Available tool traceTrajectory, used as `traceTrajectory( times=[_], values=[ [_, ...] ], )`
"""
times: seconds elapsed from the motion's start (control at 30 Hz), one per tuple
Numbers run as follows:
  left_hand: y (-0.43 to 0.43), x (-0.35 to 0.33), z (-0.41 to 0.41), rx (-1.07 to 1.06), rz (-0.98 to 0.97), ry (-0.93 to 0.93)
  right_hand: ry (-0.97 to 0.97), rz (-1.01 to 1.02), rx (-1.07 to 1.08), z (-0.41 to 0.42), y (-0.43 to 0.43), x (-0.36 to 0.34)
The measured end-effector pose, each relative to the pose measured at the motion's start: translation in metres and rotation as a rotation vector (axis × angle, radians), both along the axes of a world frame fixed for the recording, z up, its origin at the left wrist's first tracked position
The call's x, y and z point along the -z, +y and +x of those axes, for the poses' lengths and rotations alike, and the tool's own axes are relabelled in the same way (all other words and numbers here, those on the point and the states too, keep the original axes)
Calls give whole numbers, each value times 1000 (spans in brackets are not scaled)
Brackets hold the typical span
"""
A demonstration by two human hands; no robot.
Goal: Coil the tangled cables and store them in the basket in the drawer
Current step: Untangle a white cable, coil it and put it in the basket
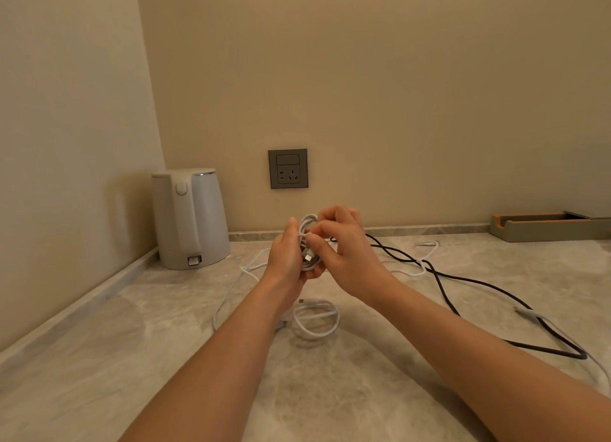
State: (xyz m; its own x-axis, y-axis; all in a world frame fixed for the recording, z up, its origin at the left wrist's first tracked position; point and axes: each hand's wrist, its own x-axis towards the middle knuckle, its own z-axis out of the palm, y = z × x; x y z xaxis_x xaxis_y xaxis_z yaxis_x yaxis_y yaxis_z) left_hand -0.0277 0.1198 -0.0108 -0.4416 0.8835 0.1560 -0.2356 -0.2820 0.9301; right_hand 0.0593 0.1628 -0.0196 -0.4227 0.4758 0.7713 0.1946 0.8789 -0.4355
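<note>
A small coil of white cable is held up above the marble counter. My left hand grips the coil from the left, and my right hand pinches its strands from the right; a plug end shows between the palms. Below the hands a second white cable lies loosely looped on the counter, with a long loose strand running off to the left. A black cable sprawls tangled over the right side, crossing another white cable. No drawer or basket is in view.
A white electric kettle stands in the back left corner. On the back wall is a grey socket. A shallow grey and orange tray sits at the back right against the wall.
</note>
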Motion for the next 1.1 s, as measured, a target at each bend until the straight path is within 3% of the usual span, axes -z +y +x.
traceTrajectory(
  times=[0.17,0.33,0.6,0.8,0.97,1.1],
  values=[
    [3,-2,-5,37,19,-72,94,17,4,3,-3,-4],
    [5,-2,-4,59,18,-49,43,156,81,9,6,0],
    [7,4,-3,-106,-13,12,-6,130,95,-3,7,2],
    [4,8,-6,-102,-20,68,-126,181,79,-5,9,5],
    [6,1,-6,-67,-4,19,113,-64,-16,0,0,1],
    [6,0,0,-74,-18,87,76,-264,-37,9,5,-4]
  ],
)
